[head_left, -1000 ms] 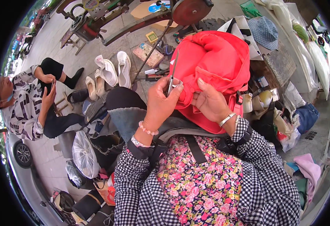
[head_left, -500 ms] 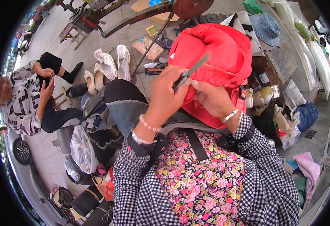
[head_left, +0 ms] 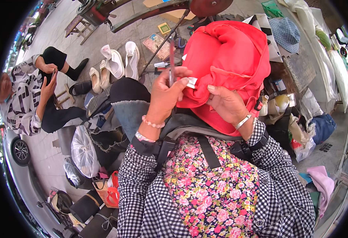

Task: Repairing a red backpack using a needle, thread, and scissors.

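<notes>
With the left hand (head_left: 166,90) curled round the knife (head_left: 172,65), thumb by a white tag (head_left: 191,82), keep that knife off the red bag (head_left: 225,55) on the lap (head_left: 130,117), where the right hand (head_left: 228,104) half-curls, its grip hard to tell.

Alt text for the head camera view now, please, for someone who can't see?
A red bag rests before a person whose left hand holds a blurred blade and small white tag; the right hand touches the bag. White shoes and another person are at left.
</notes>
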The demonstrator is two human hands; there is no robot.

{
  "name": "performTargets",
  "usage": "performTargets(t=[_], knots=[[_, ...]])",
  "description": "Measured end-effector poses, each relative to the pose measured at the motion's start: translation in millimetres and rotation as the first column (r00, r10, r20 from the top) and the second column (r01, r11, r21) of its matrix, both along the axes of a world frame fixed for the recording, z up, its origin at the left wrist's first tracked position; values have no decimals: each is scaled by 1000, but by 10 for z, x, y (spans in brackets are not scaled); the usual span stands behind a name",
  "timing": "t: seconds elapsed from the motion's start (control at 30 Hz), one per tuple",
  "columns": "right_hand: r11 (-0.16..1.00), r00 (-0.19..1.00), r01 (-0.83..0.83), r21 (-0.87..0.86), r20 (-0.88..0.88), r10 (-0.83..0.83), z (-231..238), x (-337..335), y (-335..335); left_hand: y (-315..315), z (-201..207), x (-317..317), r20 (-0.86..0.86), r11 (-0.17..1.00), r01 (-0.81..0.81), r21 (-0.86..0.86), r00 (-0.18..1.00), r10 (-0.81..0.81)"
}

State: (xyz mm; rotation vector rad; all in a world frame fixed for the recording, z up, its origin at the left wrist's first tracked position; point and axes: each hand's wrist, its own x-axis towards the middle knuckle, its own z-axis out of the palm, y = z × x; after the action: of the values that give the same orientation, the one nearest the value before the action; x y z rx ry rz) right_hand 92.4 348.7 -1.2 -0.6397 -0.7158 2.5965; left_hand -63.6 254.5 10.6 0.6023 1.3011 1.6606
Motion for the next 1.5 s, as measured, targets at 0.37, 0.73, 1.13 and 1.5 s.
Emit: performTargets(t=[0.37,0.73,1.13,1.5], knots=[[993,995,-102,54,-9,103,-80,-13,21,-1,-84,128,-430,996,-58,-65,902,25],[957,963,-264,121,88,254,3,-103,39,-198,61,109,-428,991,-45,-125,904,-12],[974,967,-213,81,160,198,-102,-84,41,-68,85,131,-352,985,-28,-170,935,-34],[981,977,-191,40,100,187,-53,-130,-3,-279,199,74,-100,987,-139,-78,986,131]])
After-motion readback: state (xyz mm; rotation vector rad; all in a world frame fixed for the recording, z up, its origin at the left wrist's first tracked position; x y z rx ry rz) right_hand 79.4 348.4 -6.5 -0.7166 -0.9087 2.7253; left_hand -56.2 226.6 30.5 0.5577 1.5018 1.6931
